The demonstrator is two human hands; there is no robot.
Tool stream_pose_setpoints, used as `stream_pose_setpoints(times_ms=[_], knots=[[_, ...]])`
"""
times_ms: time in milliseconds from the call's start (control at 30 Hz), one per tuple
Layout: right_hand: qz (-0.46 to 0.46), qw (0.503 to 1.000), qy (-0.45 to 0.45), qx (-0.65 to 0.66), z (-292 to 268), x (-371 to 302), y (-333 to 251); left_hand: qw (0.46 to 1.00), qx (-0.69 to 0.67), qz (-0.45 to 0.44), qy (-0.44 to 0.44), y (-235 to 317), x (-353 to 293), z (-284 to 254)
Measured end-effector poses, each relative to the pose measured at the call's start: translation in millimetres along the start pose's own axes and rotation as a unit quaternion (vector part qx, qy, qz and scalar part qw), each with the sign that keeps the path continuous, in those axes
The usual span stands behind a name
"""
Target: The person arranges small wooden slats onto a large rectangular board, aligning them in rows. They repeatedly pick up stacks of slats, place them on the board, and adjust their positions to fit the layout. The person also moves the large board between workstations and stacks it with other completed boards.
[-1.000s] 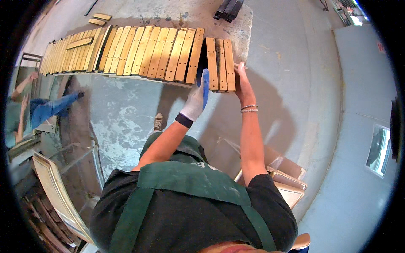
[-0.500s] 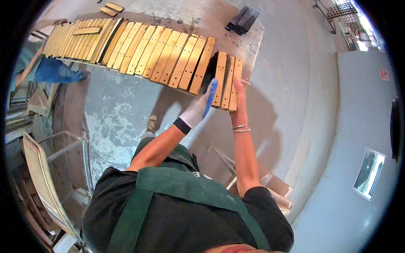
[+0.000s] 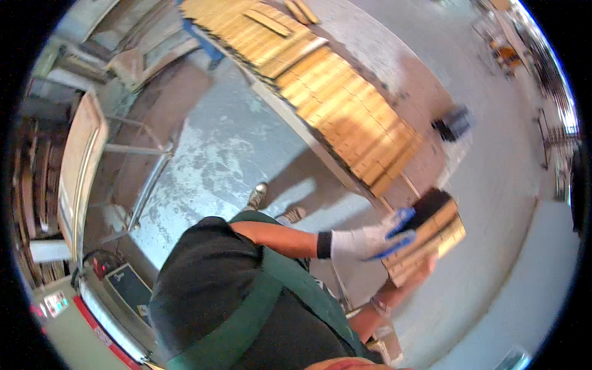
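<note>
Slat bundle (image 3: pixel 427 244) in mid-air

Held off the table's (image 3: pixel 279 107) end, near the laid row of slats (image 3: pixel 345 102). Gloved left hand (image 3: pixel 371 239) pressed one side, fingers spread; bare right hand (image 3: pixel 418 273) clasped the opposite side, fingers blurred. Risk, I judged: side pressure seemed all that bound it; a slackened palm could have let inner slats slide out.

Slat row (image 3: pixel 354 111) on table (image 3: pixel 283 114), bundle (image 3: pixel 425 243) between left hand (image 3: pixel 373 240) and right hand (image 3: pixel 421 272) (right of the row)
</note>
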State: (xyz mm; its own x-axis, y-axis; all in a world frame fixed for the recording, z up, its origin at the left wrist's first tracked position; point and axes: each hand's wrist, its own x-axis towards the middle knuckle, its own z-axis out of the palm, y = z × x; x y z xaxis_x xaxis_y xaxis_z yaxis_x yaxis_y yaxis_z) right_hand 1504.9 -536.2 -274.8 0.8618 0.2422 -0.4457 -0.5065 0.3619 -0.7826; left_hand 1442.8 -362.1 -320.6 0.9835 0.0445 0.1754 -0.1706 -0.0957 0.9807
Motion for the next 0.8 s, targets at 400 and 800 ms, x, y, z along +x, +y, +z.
stream_pose_setpoints(times_ms=[400, 800], knots=[[-0.038, 0.99, -0.135, -0.023, 230.0, -151.0, 87.5, 0.981, -0.136, -0.116, 0.074, 125.2, -169.9, -182.3], [0.191, 0.83, -0.502, -0.151, 517.1, -360.7, 352.8, 0.806, 0.271, -0.048, 0.524, 145.0, -553.1, -385.5]])
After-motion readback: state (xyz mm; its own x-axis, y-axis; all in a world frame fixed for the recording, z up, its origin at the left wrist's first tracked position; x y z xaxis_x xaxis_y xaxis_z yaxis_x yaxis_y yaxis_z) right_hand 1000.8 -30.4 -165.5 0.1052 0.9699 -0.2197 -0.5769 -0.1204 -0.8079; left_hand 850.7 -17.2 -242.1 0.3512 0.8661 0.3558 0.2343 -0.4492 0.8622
